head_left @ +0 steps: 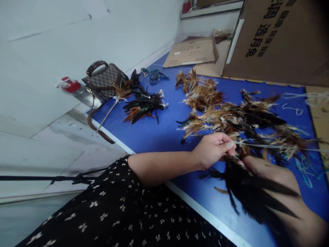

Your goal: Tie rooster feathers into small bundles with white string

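My left hand [214, 148] is closed, pinching a thin whitish strip [267, 146] between thumb and fingers; the strip runs off to the right. Just below it, my right hand [269, 170] grips a bunch of long black feathers [246, 192] near its tied end. The feathers fan toward me and cover part of my right wrist and forearm. Behind both hands lie loose heaps of brown and black feathers [218, 116] on the blue tabletop [169, 132]. My right fingertips are partly hidden by the bunch.
Farther left are more black feather bunches [145, 103], a patterned handbag [102, 80] with a brown strap, and a red-capped bottle [77, 91]. Blue-green cords [154, 74] lie near the wall. Flattened cardboard [191, 51] and a large carton [280, 44] stand at the back.
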Tool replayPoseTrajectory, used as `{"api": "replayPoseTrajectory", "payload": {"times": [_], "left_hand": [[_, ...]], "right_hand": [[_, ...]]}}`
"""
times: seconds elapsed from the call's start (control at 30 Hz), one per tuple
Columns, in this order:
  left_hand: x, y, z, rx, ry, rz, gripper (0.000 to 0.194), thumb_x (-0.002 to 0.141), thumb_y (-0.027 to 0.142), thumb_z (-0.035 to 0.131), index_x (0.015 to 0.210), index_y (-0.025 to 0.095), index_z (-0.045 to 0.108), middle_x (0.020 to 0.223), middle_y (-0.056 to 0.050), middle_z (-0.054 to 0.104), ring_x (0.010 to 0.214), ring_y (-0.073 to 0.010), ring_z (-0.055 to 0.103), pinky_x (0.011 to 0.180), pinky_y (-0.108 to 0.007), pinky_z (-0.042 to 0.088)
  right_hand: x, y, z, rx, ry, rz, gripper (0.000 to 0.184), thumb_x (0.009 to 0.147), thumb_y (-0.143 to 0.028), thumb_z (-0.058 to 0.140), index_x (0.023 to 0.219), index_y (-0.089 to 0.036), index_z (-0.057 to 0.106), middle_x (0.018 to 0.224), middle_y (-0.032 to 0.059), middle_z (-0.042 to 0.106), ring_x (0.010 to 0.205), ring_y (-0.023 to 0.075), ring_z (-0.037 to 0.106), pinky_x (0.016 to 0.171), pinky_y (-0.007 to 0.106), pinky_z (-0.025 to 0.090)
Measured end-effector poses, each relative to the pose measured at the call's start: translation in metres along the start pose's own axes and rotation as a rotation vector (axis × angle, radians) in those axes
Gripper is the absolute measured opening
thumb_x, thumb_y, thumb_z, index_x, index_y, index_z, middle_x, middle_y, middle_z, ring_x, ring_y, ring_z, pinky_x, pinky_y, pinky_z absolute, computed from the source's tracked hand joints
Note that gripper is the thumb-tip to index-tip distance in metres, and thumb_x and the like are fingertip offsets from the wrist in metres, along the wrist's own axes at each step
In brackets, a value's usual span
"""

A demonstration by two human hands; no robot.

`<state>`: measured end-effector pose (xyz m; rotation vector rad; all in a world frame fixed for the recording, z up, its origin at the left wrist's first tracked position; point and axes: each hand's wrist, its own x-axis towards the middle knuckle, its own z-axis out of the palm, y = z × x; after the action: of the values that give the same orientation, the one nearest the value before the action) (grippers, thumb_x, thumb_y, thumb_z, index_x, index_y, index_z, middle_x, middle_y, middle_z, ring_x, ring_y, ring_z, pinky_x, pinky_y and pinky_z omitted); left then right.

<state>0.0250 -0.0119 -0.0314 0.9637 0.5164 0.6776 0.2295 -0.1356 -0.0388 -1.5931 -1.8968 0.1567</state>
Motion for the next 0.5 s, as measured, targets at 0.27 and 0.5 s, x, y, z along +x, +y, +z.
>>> {"api": "replayPoseTrajectory", "payload": {"times": [0.27,0.5], "left_hand": [[0.002,0.009,-0.005,0.142,0.067,-0.004,0.044,0.092,0.049,0.100,0.088,0.018,0.070,0.072,0.002,0.068,0.063,-0.0071,0.056,0.063,-0.024,0.042],[0.006,0.014,-0.010,0.269,-0.032,-0.027,0.023,0.093,0.029,0.098,0.099,0.012,0.083,0.086,-0.004,0.083,0.062,-0.0075,0.062,0.063,-0.024,0.051]], "right_hand": [[0.002,-0.004,0.003,-0.234,0.096,-0.265,0.036,0.119,-0.034,0.057,0.083,-0.028,0.061,0.068,-0.0010,0.063,0.054,0.0176,0.058,0.056,0.035,0.037],[0.011,-0.007,-0.011,0.121,-0.022,-0.144,0.026,0.122,-0.040,0.067,0.101,-0.028,0.077,0.092,0.0017,0.077,0.076,0.0178,0.073,0.072,0.031,0.055]]}}
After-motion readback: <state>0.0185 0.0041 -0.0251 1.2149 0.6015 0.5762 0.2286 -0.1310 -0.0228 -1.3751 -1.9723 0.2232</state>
